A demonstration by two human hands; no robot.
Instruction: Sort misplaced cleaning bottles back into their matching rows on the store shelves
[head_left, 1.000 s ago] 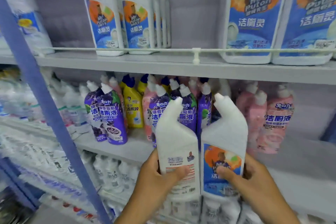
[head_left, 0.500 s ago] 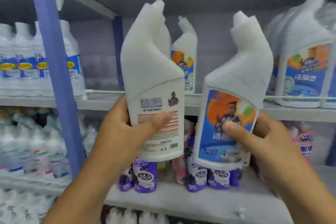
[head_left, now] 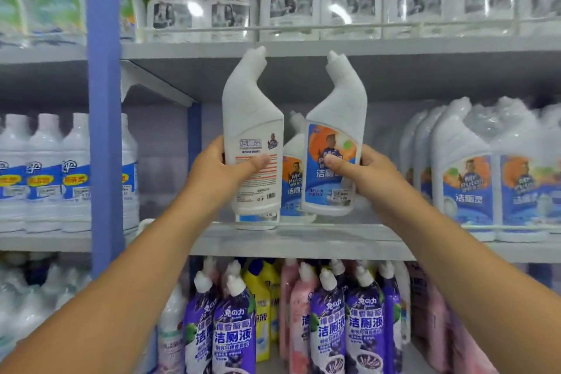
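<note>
My left hand point(head_left: 221, 165) grips a white angled-neck toilet cleaner bottle point(head_left: 253, 127), its back label facing me. In my right hand point(head_left: 364, 170) is a second white bottle of the same shape point(head_left: 334, 143), its blue and orange front label toward me. Both bottles are upright, side by side, held just above the front of the middle shelf point(head_left: 303, 240). Behind them on that shelf stands a matching bottle point(head_left: 293, 173), partly hidden. Large white jugs with the same blue and orange label point(head_left: 467, 167) fill the shelf's right side.
A blue upright post point(head_left: 104, 118) divides the shelving at left, with white blue-labelled bottles point(head_left: 45, 173) beside it. The top shelf holds clear jugs point(head_left: 291, 0) behind a rail. Purple point(head_left: 233, 328), yellow and pink bottles crowd the shelf below.
Both hands have lifted their bottles from the lower shelf level to the middle shelf and moved them forward toward the matching bottle. The view has tilted upward.
</note>
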